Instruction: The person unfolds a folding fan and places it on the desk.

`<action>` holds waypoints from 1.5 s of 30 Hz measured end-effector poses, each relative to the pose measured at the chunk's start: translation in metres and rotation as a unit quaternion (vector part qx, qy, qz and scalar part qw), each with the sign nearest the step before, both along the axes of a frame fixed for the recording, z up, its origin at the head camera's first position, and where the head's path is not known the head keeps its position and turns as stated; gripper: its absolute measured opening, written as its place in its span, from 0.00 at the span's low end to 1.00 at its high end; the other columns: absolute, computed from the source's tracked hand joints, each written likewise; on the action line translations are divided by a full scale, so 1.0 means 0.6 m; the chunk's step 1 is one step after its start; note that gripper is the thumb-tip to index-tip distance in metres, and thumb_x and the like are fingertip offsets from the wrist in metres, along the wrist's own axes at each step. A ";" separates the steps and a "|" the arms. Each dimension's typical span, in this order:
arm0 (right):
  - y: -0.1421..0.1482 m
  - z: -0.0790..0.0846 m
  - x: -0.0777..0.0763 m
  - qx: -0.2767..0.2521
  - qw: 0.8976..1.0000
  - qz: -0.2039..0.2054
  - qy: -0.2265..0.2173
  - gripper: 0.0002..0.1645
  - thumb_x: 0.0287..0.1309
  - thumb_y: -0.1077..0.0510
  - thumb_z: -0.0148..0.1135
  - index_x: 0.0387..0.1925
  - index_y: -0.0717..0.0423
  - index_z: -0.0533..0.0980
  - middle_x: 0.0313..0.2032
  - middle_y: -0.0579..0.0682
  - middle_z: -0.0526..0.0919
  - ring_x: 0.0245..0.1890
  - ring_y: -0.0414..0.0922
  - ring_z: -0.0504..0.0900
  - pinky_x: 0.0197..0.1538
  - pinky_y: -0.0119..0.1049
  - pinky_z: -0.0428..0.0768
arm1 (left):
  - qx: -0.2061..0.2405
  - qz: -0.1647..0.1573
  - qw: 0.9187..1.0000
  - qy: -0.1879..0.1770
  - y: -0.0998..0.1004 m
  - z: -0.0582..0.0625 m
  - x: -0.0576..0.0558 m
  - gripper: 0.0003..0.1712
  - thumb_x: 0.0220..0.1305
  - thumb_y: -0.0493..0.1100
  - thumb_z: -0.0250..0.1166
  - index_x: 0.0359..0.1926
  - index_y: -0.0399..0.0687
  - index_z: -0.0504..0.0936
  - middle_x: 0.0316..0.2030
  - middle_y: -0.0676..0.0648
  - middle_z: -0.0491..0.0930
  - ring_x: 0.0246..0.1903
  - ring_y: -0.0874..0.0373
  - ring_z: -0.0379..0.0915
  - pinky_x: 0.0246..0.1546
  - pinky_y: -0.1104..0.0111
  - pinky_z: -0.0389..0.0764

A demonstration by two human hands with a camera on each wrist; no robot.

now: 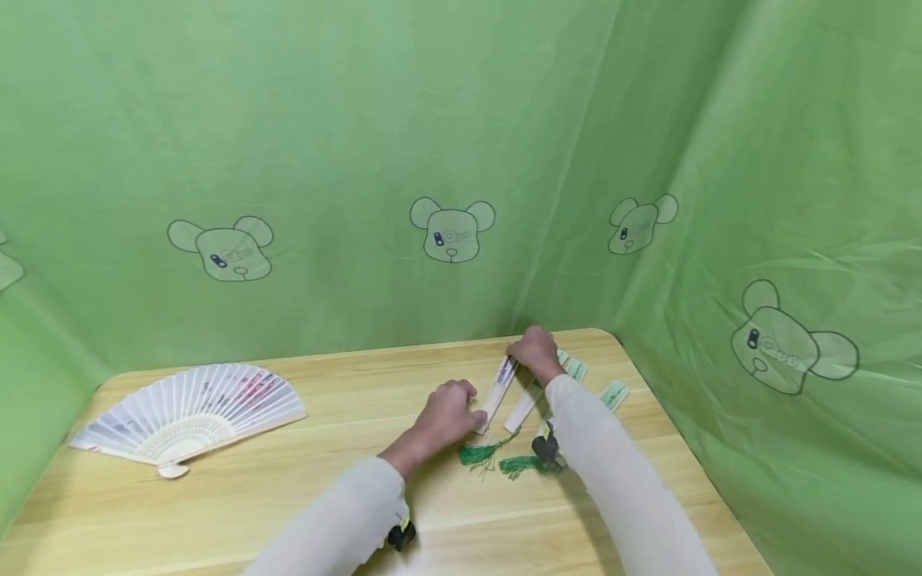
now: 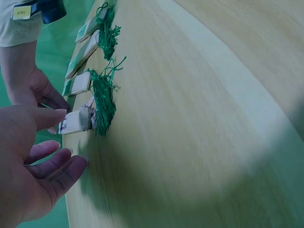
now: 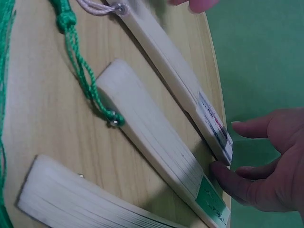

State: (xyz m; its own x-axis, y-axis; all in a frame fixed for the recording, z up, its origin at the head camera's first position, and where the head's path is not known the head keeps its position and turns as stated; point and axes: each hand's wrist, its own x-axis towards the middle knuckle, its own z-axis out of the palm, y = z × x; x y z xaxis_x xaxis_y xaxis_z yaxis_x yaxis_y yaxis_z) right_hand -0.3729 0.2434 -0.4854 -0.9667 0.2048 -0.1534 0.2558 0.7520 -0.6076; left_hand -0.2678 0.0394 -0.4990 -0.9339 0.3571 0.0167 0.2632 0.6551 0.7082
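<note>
A folded fan with a white cord and a small floral print [image 3: 166, 61] lies slanted near the table's far edge. My right hand [image 1: 536, 352] is at its far printed end; in the right wrist view, finger and thumb [image 3: 237, 183] stand apart on either side of that tip. By the fan's near, corded end is my left hand [image 1: 446, 412], its fingers loosely bent and spread, with nothing held in them. Beside this fan lies another folded fan with a green printed end [image 3: 147, 123] and a green tassel cord.
More folded fans [image 1: 615, 394] with green ends lie to the right, partly hidden by the right sleeve. Green tassels [image 1: 484, 454] trail toward the front. An unfolded fan [image 1: 194, 428] spreads at the table's left. Green cloth walls [image 1: 346, 160] rise behind and beside the wooden table [image 1: 288, 504].
</note>
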 end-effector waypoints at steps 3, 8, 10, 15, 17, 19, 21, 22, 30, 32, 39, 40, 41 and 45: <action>-0.003 0.002 -0.003 0.004 1.000 -0.009 0.001 0.28 0.55 0.61 0.69 0.13 0.48 0.59 0.12 0.41 0.57 0.15 0.40 0.61 0.17 0.31 0.64 | -0.001 -0.001 1.000 -0.011 0.006 -0.001 -0.001 0.29 0.61 0.43 0.75 0.59 0.31 0.80 0.45 0.40 0.82 0.32 0.59 0.75 0.30 0.77 0.84; -0.004 0.001 -0.003 0.008 1.000 -0.010 0.012 0.28 0.54 0.61 0.69 0.13 0.48 0.59 0.12 0.40 0.57 0.15 0.40 0.61 0.17 0.30 0.65 | -0.018 0.000 1.000 -0.012 0.017 -0.004 0.001 0.29 0.59 0.43 0.77 0.57 0.31 0.80 0.44 0.39 0.82 0.29 0.60 0.74 0.24 0.79 0.81; -0.005 -0.001 -0.004 0.005 1.000 -0.009 0.018 0.28 0.54 0.61 0.69 0.13 0.48 0.59 0.12 0.40 0.56 0.15 0.40 0.60 0.18 0.30 0.64 | -0.029 0.000 1.000 -0.007 0.020 -0.004 0.003 0.26 0.58 0.42 0.77 0.53 0.31 0.81 0.41 0.40 0.82 0.28 0.60 0.73 0.23 0.78 0.79; 0.000 -0.012 -0.007 0.007 0.999 -0.002 0.045 0.28 0.53 0.61 0.69 0.11 0.46 0.59 0.11 0.39 0.56 0.14 0.40 0.60 0.19 0.32 0.65 | -0.046 0.002 0.999 -0.001 0.027 -0.005 0.004 0.13 0.56 0.40 0.76 0.35 0.39 0.80 0.30 0.45 0.75 0.25 0.58 0.70 0.18 0.76 0.74; 0.001 -0.014 -0.008 0.015 0.999 -0.001 0.049 0.27 0.52 0.60 0.68 0.11 0.46 0.60 0.11 0.39 0.57 0.15 0.40 0.60 0.19 0.33 0.67 | -0.050 0.005 0.999 -0.003 0.029 -0.005 0.004 0.13 0.56 0.40 0.76 0.30 0.42 0.78 0.29 0.46 0.73 0.24 0.58 0.69 0.17 0.75 0.72; 0.000 -0.016 -0.010 0.026 0.998 0.000 0.051 0.26 0.52 0.60 0.67 0.11 0.46 0.60 0.11 0.39 0.58 0.15 0.40 0.61 0.19 0.33 0.67 | -0.052 0.009 0.999 -0.006 0.031 -0.003 0.004 0.13 0.56 0.39 0.75 0.27 0.44 0.76 0.28 0.47 0.72 0.23 0.58 0.68 0.15 0.75 0.72; -0.004 -0.011 -0.008 0.037 0.999 -0.006 0.038 0.26 0.53 0.61 0.67 0.11 0.47 0.61 0.11 0.40 0.58 0.15 0.41 0.62 0.20 0.32 0.68 | -0.055 0.012 0.998 -0.006 0.032 -0.002 0.004 0.12 0.56 0.38 0.73 0.26 0.45 0.76 0.27 0.47 0.72 0.22 0.58 0.68 0.15 0.74 0.72; -0.006 -0.010 -0.008 0.041 0.998 -0.005 0.037 0.26 0.52 0.61 0.67 0.11 0.47 0.61 0.11 0.40 0.58 0.15 0.41 0.62 0.20 0.32 0.67 | -0.056 0.014 0.998 -0.008 0.032 -0.001 0.005 0.12 0.56 0.37 0.73 0.26 0.45 0.76 0.26 0.47 0.72 0.21 0.58 0.68 0.14 0.74 0.72; -0.012 -0.009 -0.006 0.041 0.998 -0.015 0.034 0.25 0.51 0.62 0.67 0.11 0.49 0.62 0.11 0.41 0.59 0.15 0.42 0.64 0.19 0.32 0.69 | -0.059 0.023 0.998 -0.020 0.039 -0.002 0.007 0.07 0.55 0.34 0.70 0.31 0.39 0.78 0.29 0.45 0.73 0.22 0.56 0.69 0.14 0.73 0.74; -0.013 -0.010 -0.006 0.037 0.999 -0.017 0.034 0.23 0.51 0.64 0.65 0.11 0.49 0.62 0.11 0.42 0.59 0.15 0.42 0.64 0.19 0.32 0.69 | -0.063 0.026 0.998 -0.017 0.041 -0.003 0.008 0.07 0.55 0.34 0.70 0.31 0.39 0.78 0.30 0.44 0.73 0.22 0.56 0.70 0.14 0.72 0.74; -0.018 -0.011 -0.006 0.031 0.999 -0.024 0.036 0.22 0.50 0.64 0.63 0.12 0.48 0.62 0.11 0.42 0.60 0.16 0.43 0.65 0.19 0.32 0.69 | -0.060 0.037 0.997 -0.017 0.043 -0.003 0.008 0.13 0.53 0.34 0.70 0.20 0.44 0.74 0.27 0.44 0.73 0.18 0.56 0.69 0.12 0.73 0.72; -0.018 -0.011 -0.006 0.030 0.999 -0.026 0.036 0.23 0.50 0.63 0.64 0.11 0.48 0.62 0.12 0.42 0.61 0.16 0.43 0.65 0.19 0.32 0.69 | -0.058 0.037 0.997 -0.019 0.043 -0.003 0.008 0.13 0.53 0.34 0.70 0.19 0.45 0.73 0.25 0.45 0.72 0.17 0.57 0.68 0.11 0.73 0.71; -0.018 -0.010 -0.006 0.028 0.998 -0.029 0.038 0.23 0.50 0.63 0.65 0.11 0.48 0.62 0.11 0.42 0.61 0.17 0.43 0.65 0.19 0.33 0.69 | -0.057 0.036 0.998 -0.020 0.043 -0.003 0.007 0.14 0.52 0.34 0.70 0.18 0.46 0.73 0.24 0.46 0.72 0.16 0.58 0.68 0.11 0.74 0.71; -0.019 -0.008 -0.006 0.016 0.998 -0.037 0.039 0.25 0.49 0.61 0.70 0.11 0.48 0.62 0.11 0.42 0.61 0.18 0.44 0.66 0.21 0.33 0.70 | -0.056 0.034 0.998 -0.018 0.042 -0.006 0.005 0.17 0.50 0.35 0.72 0.16 0.48 0.72 0.18 0.49 0.71 0.14 0.60 0.66 0.09 0.75 0.69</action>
